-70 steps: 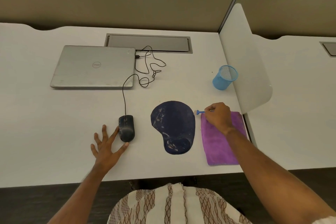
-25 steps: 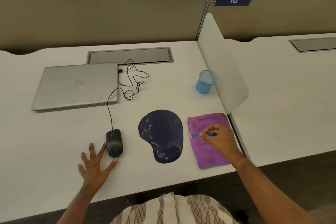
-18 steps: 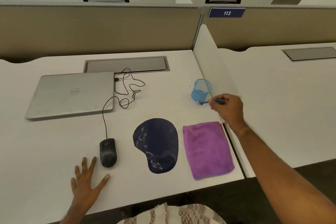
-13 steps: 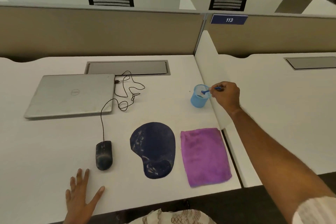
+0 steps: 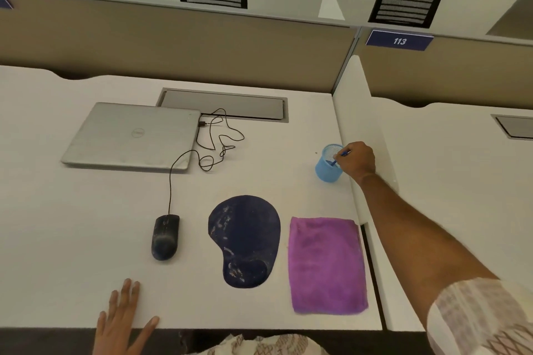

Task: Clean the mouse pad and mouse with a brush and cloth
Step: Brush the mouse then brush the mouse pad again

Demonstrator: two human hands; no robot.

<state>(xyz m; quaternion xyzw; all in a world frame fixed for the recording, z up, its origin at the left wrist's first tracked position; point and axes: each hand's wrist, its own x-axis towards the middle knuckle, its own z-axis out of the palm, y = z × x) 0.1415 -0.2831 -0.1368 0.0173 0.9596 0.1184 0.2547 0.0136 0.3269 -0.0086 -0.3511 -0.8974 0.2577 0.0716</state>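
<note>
Nearest, at the near edge of the white desk (image 5: 57, 239): left hand (image 5: 121, 317), palm down, fingers spread, pressing flat on the desk top and holding nothing. Just beyond it and slightly right, apart from the fingertips: dusty black corded mouse (image 5: 165, 237). Right of that, near but not touching: dark blue kidney-shaped mouse pad (image 5: 245, 239) with a wrist rest, smeared with pale marks. Further right, just beside the pad: purple rectangular microfibre cloth (image 5: 327, 265), lying flat, right edge close to the desk's right edge and the gap there. Bare desk top left of the mouse, and between pad and laptop. Farther back on the right: right hand (image 5: 356, 160), well apart from mouse and pad, fingers curled, pinching a small blue brush (image 5: 337, 159) whose end dips into the light blue mesh cup (image 5: 327, 170) beside the white divider panel (image 5: 357, 112). Far left: closed silver laptop (image 5: 132, 135), the mouse's black cable (image 5: 213, 138) looped beside it.
</note>
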